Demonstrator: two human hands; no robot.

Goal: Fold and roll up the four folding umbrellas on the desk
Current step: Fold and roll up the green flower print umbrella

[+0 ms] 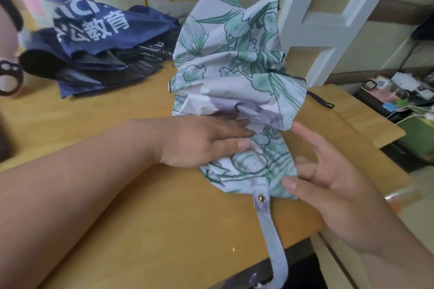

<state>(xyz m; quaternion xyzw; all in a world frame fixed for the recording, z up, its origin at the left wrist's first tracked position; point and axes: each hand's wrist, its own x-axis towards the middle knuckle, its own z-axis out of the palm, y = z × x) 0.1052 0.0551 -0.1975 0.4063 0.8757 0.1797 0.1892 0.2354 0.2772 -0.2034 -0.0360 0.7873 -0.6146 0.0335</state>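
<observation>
Toward the far left corner of the worktop point(141, 218), the navy umbrella point(94, 49) lies collapsed but loose, not rolled. My left hand point(206, 141) rests flat, fingers straight, on the floral umbrella point(234, 65), which lies near the right edge with its canopy bunched and unpleated. Its strap point(261, 198) hangs unsnapped over the front edge. My right hand point(328, 185) is spread open, fingertips just touching the fabric's right side. I judge no umbrella finished yet; I can't make out the other two.

Bare desk point(131, 218) near; navy umbrella point(98, 54) blocks far-left.
</observation>
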